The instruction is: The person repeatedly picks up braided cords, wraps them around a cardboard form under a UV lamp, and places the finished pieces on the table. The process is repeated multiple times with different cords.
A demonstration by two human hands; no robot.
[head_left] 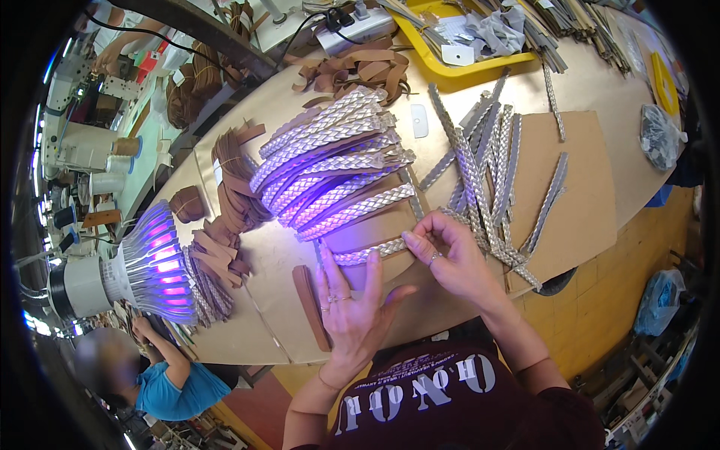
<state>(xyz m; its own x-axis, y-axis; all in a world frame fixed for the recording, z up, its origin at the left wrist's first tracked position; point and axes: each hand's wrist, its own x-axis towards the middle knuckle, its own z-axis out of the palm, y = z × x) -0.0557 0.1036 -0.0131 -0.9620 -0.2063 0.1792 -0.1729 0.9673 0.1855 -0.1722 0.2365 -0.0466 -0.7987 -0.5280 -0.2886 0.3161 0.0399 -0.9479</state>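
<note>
A silvery braided strap (390, 247) lies crosswise at the near side of a brown board (365, 231). My right hand (457, 262) pinches its right end between thumb and forefinger. My left hand (349, 319) rests with fingers spread, its fingertips on the left part of the same strap. Just beyond, several more braided straps (330, 169) lie side by side in a curved, overlapping row with brown strips between them. Purple light falls on their left half. A loose heap of braided straps (480, 172) lies to the right of my right hand.
A lamp (154, 266) with glowing purple fins juts in at left. Brown strips lie in bundles (236, 176) and a loose pile (360, 67). A yellow tray (431, 71) holds scraps at the back. One brown strip (309, 307) lies left of my left hand. A person in blue (180, 386) works at lower left.
</note>
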